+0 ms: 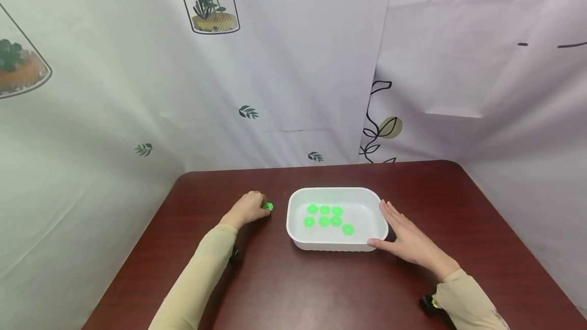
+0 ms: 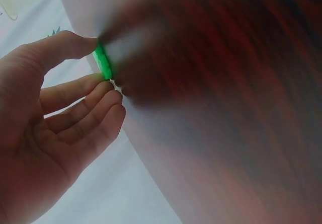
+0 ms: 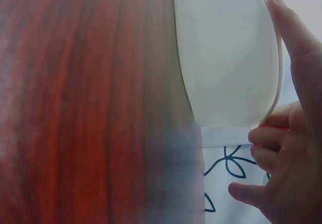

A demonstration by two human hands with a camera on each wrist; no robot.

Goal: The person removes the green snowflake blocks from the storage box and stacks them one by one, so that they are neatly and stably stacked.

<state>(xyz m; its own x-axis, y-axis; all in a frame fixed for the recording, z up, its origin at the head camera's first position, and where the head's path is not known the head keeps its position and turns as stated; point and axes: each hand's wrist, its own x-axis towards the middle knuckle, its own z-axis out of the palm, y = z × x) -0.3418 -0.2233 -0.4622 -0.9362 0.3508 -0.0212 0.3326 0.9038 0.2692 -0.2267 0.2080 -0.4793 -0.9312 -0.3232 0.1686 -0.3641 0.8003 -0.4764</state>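
Observation:
In the head view, a small green flower-shaped piece (image 1: 269, 207) shows at the fingertips of my left hand (image 1: 249, 209), low over the table left of a white basin (image 1: 337, 247). The left wrist view has this green piece (image 2: 103, 62) edge-on, pinched between thumb and index finger, the other fingers loosely bent beneath. Several similar green flower pieces (image 1: 324, 221) lie flat on the basin's floor. My right hand (image 1: 410, 241) rests at the basin's right end, thumb by the near corner and straight fingers along the rim. From the right wrist, the thumb touches the basin's rim (image 3: 279, 83).
A dark red-brown wooden table (image 1: 293, 289) carries the basin near its far edge. White cloth (image 1: 293, 80) printed with plants and leaves hangs behind and at both sides. A black wrist device (image 1: 428, 303) sits under the right sleeve.

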